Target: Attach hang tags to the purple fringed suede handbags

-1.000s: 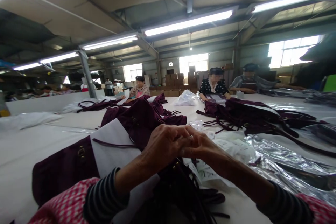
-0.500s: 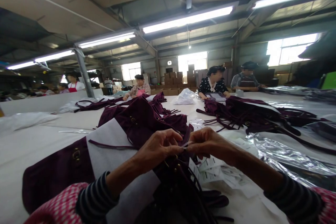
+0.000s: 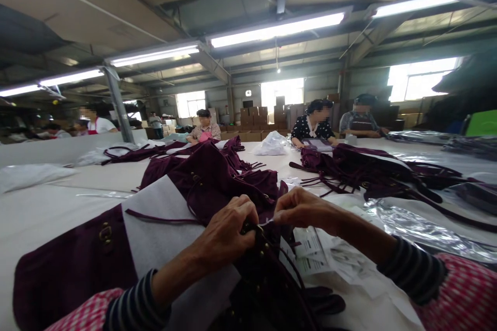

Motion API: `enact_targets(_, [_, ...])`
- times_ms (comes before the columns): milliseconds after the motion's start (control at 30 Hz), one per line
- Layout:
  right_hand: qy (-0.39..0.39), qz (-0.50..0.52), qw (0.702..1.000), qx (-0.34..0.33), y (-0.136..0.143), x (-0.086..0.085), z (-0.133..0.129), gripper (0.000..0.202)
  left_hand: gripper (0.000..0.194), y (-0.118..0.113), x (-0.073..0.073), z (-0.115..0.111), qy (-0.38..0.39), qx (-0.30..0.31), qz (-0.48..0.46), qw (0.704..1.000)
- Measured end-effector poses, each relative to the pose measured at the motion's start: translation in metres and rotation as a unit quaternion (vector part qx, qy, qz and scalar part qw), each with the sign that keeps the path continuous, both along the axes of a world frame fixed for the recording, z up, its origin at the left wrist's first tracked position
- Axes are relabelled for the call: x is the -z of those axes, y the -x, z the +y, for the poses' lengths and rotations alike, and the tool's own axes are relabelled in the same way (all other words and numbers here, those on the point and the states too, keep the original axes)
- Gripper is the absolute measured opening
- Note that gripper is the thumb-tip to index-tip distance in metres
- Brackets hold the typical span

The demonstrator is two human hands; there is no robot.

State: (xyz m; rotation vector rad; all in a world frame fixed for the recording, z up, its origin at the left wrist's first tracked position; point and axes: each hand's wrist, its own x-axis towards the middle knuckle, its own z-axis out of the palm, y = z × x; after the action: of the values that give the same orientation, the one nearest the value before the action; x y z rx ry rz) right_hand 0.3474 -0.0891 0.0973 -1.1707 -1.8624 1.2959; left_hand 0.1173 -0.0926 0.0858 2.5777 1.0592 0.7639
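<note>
A dark purple bag (image 3: 267,284) with brass-coloured metal fittings lies in front of me. My left hand (image 3: 229,230) is closed on its upper edge by the fittings. To the right of it, my right hand (image 3: 301,209) pinches a thin whitish strip (image 3: 267,222) that runs toward the bag; its exact kind is too small to tell. Under my right wrist lie white printed tags (image 3: 310,248). Beside my left forearm, a white sheet (image 3: 151,232) covers part of another purple bag (image 3: 73,258) with a buckle.
More purple bags (image 3: 209,170) are heaped ahead, and another pile with straps (image 3: 361,165) lies to the right. Clear plastic packaging (image 3: 423,222) spreads at the right. A white plastic bundle (image 3: 271,144) sits mid-table. Several people (image 3: 314,124) work across the table.
My hands have moved apart: the left has come down and left onto the bag's edge, while the right stays near the strip. The view has shifted slightly.
</note>
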Motion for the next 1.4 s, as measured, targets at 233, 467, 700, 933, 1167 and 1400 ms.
enact_targets(233, [0.023, -0.019, 0.999, -0.013, 0.01, -0.001, 0.0, 0.021, 0.013, 0.001, 0.011, -0.002, 0.02, 0.003, -0.109, 0.994])
enact_targets(467, [0.049, 0.029, 0.998, -0.034, 0.023, 0.006, 0.003, 0.021, 0.013, 0.004, 0.013, -0.003, 0.02, 0.014, -0.136, 0.99])
enact_targets(700, [0.086, 0.082, 0.992, -0.051, 0.022, 0.027, 0.007, 0.02, 0.025, 0.013, 0.015, -0.016, -0.018, -0.008, -0.133, 0.991])
enact_targets(933, [0.092, 0.09, 0.99, -0.057, 0.027, 0.03, 0.008, 0.012, 0.015, 0.018, 0.013, -0.013, -0.124, 0.054, -0.076, 0.988])
enact_targets(1167, [0.099, 0.08, 0.991, -0.052, 0.026, 0.025, 0.007, 0.017, 0.013, 0.019, 0.016, -0.006, -0.098, 0.055, -0.088, 0.99])
enact_targets(1400, [0.052, 0.061, 0.996, -0.039, 0.02, 0.0, 0.004, 0.025, 0.011, 0.01, 0.003, -0.001, 0.169, -0.013, -0.241, 0.956])
